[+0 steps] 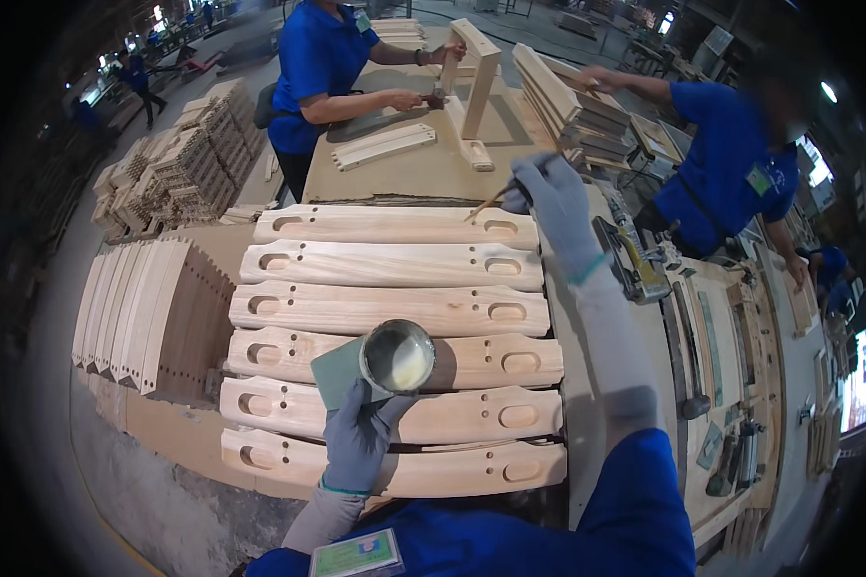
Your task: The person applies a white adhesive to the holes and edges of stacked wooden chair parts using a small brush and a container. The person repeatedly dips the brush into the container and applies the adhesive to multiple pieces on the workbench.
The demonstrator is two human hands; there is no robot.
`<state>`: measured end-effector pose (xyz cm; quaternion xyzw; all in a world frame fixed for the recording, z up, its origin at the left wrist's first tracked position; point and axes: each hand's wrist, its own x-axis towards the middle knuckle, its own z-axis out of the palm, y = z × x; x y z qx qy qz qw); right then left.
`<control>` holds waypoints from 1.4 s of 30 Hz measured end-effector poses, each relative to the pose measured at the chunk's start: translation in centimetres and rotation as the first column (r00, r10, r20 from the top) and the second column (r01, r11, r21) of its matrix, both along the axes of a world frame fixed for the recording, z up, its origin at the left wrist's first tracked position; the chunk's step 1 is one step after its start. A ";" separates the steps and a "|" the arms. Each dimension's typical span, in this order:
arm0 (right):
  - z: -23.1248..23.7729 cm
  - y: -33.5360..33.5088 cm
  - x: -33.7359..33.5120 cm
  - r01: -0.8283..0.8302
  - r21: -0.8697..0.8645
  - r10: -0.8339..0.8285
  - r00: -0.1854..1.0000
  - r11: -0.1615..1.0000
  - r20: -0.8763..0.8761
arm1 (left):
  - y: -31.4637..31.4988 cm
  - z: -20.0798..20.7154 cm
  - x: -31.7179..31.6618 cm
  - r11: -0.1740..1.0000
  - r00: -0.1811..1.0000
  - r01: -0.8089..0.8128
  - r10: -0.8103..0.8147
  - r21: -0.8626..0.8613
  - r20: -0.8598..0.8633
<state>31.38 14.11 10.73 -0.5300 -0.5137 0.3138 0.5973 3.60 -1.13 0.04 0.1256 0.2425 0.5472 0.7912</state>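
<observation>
Head view: right hand, grey glove, fingers pinched on a thin brown stick, no visible gap. Can't tell if the end is bristle or bare. Stick slants left and nearward; its tip is at the right end of the farthest wooden slat, just left of the slot, by the small drilled holes. Can't tell touching or just above.

Key relation: that slat lies left and slightly near of the right hand, long axis left-right, first of six in a near-to-far row. Right hand is the nearer one; left hand is well nearward.

Left has fingers curled at the near side of a round cup of whitish paste, above the middle slats, mouth up. Grey-green flat piece juts left from it; can't tell if attached.

Pose: right arm stretched far, back of hand up; left forearm short, fingers pointing far.
</observation>
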 end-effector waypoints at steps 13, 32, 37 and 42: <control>-5.3 6.8 0.0 0.075 -0.136 -0.026 0.942 0.988 0.334 | 1.1 0.5 -1.7 0.997 0.986 -0.067 0.072 0.042 -0.148; -6.1 10.0 0.7 0.100 -0.115 -0.001 0.761 0.988 0.649 | 1.3 0.3 -1.8 0.998 0.986 -0.063 0.063 0.008 -0.155; -5.6 9.6 0.3 0.112 -0.083 -0.039 0.792 0.990 0.609 | 1.3 0.6 -1.5 0.997 0.986 -0.074 0.072 -0.007 -0.147; -5.7 9.0 0.4 0.090 -0.117 0.005 0.771 0.989 0.636 | 1.2 0.6 -1.4 0.997 0.988 -0.072 0.069 -0.020 -0.137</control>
